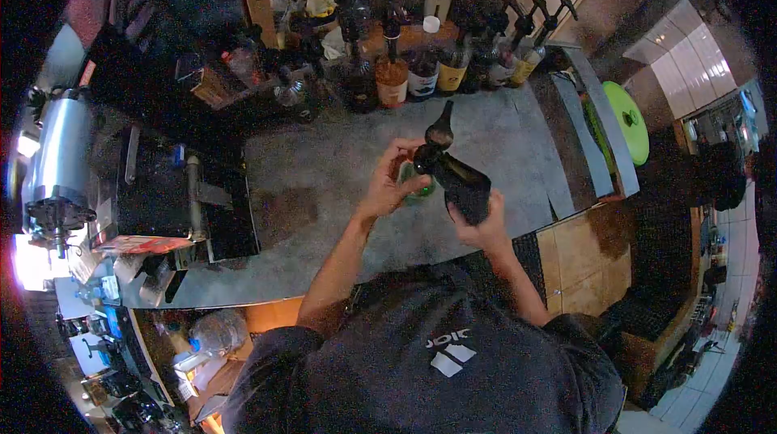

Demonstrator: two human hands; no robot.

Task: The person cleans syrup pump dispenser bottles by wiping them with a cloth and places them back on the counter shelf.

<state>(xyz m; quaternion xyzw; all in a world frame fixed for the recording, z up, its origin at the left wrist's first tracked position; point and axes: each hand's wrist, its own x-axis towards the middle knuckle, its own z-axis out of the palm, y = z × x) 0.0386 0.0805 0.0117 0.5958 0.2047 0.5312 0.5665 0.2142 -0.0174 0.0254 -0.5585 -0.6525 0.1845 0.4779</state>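
My right hand (483, 228) is wrapped round the wide lower end of a dark bottle-shaped container (468, 185). It is tilted, with its narrower end up and to the left, by my left hand (392, 179). The left fingers are curled by that end; a green, glass-like thing (418, 190) shows partly under the thumb. What exactly the left hand grips is hidden. Just beyond the hands is a dark, pear-shaped piece (440, 133) with a thin tip pointing away; whether it joins the container cannot be told. Both hands are over the grey counter (324, 143).
Several bottles with pump tops (392, 82) line the counter's back. A green round lid (627, 122) stands at the right, beside a raised panel (603, 122). On the left are a dark machine (158, 183) and a silver cylinder (61, 151). Below is a shelf with a plastic bag (220, 333).
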